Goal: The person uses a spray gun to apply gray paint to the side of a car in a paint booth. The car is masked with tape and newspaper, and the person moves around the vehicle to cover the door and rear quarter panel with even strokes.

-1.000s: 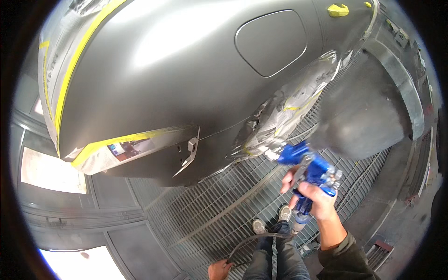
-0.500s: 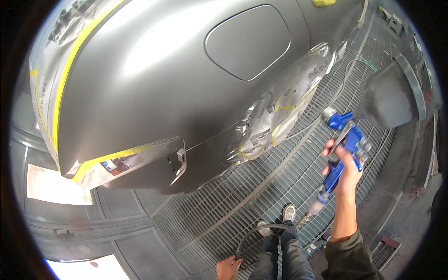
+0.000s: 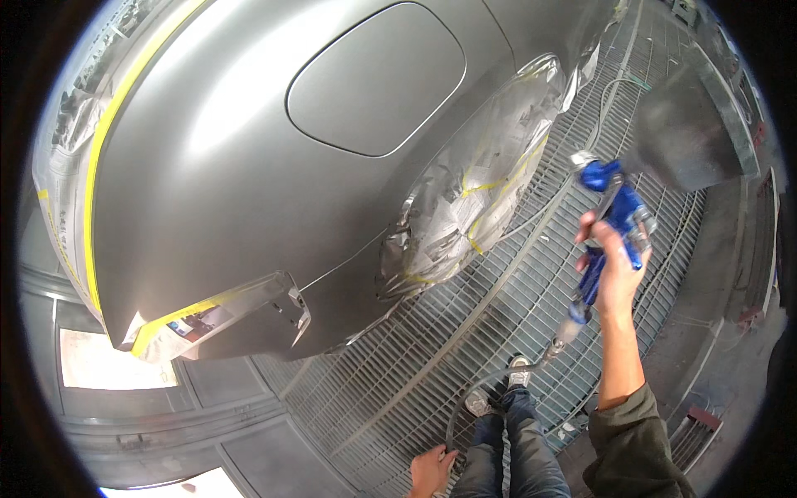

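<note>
A blue paint spray gun (image 3: pixel 623 207) with a dark, cloudy cup (image 3: pixel 687 129) is gripped in my right hand (image 3: pixel 618 270), its nozzle pointing up and left toward the car. From the bottom of its handle an air hose (image 3: pixel 496 375) curves down to my left hand (image 3: pixel 432 471), whose fingers are closed around it near my legs. Left of the gun stands the grey car body panel (image 3: pixel 241 191), with an outlined fuel flap (image 3: pixel 378 79). The gun is apart from the panel.
Clear masking film with yellow tape (image 3: pixel 473 187) covers the wheel area. More yellow tape (image 3: pixel 104 149) runs along the panel's left edge. Under my shoes (image 3: pixel 480 403) lies a metal grating floor (image 3: pixel 415 353), with a thin hose (image 3: pixel 599 124) across it. A wall with lit panels (image 3: pixel 116 359) is at left.
The car has shifted left in view, with the fuel flap further left. My right hand and the spray gun have risen slightly; my left hand sits a little further right, still on the hose.
</note>
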Available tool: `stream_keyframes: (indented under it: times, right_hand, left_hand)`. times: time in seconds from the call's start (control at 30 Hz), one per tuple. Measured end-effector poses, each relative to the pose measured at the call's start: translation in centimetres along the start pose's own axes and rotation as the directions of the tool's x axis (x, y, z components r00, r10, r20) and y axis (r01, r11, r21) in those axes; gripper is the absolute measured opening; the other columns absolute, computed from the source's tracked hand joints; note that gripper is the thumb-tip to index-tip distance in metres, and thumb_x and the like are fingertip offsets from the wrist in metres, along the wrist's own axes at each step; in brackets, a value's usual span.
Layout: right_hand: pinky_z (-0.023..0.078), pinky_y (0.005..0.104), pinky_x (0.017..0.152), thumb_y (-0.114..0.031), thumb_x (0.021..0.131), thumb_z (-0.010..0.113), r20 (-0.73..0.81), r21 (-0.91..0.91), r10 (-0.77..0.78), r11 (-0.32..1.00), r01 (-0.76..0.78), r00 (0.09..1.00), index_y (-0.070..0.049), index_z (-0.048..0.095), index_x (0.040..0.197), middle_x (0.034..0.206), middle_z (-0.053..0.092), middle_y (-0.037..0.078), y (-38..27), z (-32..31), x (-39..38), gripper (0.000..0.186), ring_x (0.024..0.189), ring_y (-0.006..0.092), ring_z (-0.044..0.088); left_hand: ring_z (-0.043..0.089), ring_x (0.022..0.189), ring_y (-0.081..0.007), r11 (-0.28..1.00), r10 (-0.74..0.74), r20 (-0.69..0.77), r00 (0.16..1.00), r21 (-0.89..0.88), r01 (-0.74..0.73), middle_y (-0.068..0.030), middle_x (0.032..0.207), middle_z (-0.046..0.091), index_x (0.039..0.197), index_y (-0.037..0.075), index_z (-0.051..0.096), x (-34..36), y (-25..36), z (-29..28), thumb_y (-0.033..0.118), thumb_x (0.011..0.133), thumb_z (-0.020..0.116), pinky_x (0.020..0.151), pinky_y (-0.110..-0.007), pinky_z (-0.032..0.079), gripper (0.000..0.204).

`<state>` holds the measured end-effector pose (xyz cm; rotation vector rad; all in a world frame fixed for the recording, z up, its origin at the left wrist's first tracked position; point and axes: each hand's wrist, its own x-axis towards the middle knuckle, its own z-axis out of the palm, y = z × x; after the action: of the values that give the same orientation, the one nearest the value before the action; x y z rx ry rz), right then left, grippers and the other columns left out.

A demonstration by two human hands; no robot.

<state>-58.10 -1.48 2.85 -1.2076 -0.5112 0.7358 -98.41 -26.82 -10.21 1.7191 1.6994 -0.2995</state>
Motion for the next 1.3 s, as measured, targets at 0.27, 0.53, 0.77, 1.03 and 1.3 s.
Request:
stream_keyframes:
  times: [0.27,0.53,0.77,1.03,1.3]
  right_hand:
    - [0.052,0.0269,0.049,-0.017,0.088,0.066,0.198,-0.069,0.243,0.97,-0.234,0.949,0.002,0.063,0.104,0.095,0.069,0.013,3.5,-2.4,-5.0,0.024,0.062,0.0143,0.063]
    - [0.059,0.0341,0.058,-0.016,0.081,0.073,0.68,0.032,0.487,0.727,-0.686,0.548,0.008,0.056,0.12,0.1,0.069,0.024,5.5,-0.7,-16.5,0.049,0.087,0.0316,0.071]
    - [0.052,0.0253,0.042,-0.029,0.083,0.072,0.311,0.112,0.429,0.87,-0.48,0.848,0.006,0.056,0.113,0.091,0.066,0.016,5.3,-1.4,-19.7,0.049,0.073,0.0197,0.067]
    - [0.051,0.0245,0.044,-0.026,0.088,0.065,0.072,0.296,0.311,0.901,-0.318,0.948,0.005,0.057,0.112,0.091,0.064,0.016,4.9,1.8,-29.1,0.041,0.069,0.0185,0.064]
    - [0.057,0.0282,0.052,-0.019,0.086,0.067,0.342,0.321,0.412,0.794,-0.517,0.845,0.004,0.057,0.115,0.098,0.067,0.017,2.6,6.3,-41.4,0.039,0.086,0.0239,0.068]
  left_hand:
    - [0.064,0.061,-0.0335,0.993,-0.117,0.059,0.991,0.007,0.117,-0.0122,0.068,0.067,0.1,0.008,0.074,-1.8,-3.2,0.0,0.051,0.088,0.069,0.056,-0.042,0.051,0.045]
    - [0.062,0.067,-0.0322,0.962,0.148,-0.239,0.96,0.259,-0.084,-0.0133,0.073,0.064,0.097,0.007,0.069,-9.5,-13.2,6.0,0.032,0.09,0.063,0.055,-0.047,0.048,0.026]
    - [0.065,0.069,-0.0313,0.978,0.193,-0.128,0.973,-0.057,-0.202,-0.0122,0.082,0.068,0.102,0.011,0.071,-11.6,-22.9,9.8,0.034,0.093,0.06,0.058,-0.047,0.051,0.027]
    - [0.064,0.104,-0.0319,0.98,-0.186,0.068,0.98,0.082,0.181,-0.0141,0.117,0.068,0.108,0.015,0.072,-10.4,-28.7,5.3,0.035,0.091,0.054,0.084,-0.05,0.052,0.032]
    - [0.065,0.101,-0.0329,0.943,0.227,0.202,0.953,0.198,-0.266,-0.0143,0.115,0.069,0.115,0.01,0.069,-14.8,-37.8,0.0,0.029,0.092,0.051,0.091,-0.048,0.051,0.035]
